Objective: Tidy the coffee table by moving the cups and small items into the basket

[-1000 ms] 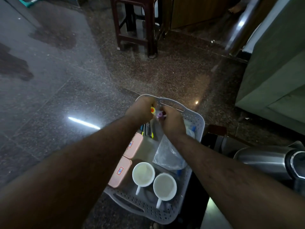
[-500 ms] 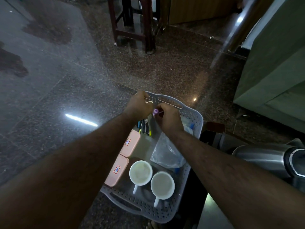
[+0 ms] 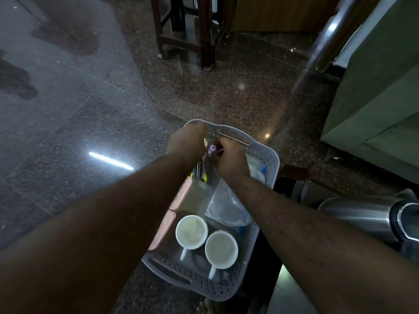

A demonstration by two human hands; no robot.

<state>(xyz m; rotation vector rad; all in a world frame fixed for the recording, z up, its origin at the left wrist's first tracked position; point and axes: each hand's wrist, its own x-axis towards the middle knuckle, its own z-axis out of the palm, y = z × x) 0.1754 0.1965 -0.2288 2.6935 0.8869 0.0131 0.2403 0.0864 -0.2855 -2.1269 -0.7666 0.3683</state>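
basket (image 3: 269, 159), grey, lower centre of frame: two white cups (image 3: 191, 231) at near end; left hand (image 3: 186, 143) and right hand (image 3: 229, 159) together over far end, right hand pinching small purple-capped item (image 3: 212, 148); left hand's grip cannot be told.

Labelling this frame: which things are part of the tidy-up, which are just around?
Job: basket; two white cups; pink boxes; plastic bag; purple-capped item between left hand and right hand.
Around: steel flask; wooden stool; green sofa.

Both forearms are bare and sleeveless, lightly haired, with no jewellery.
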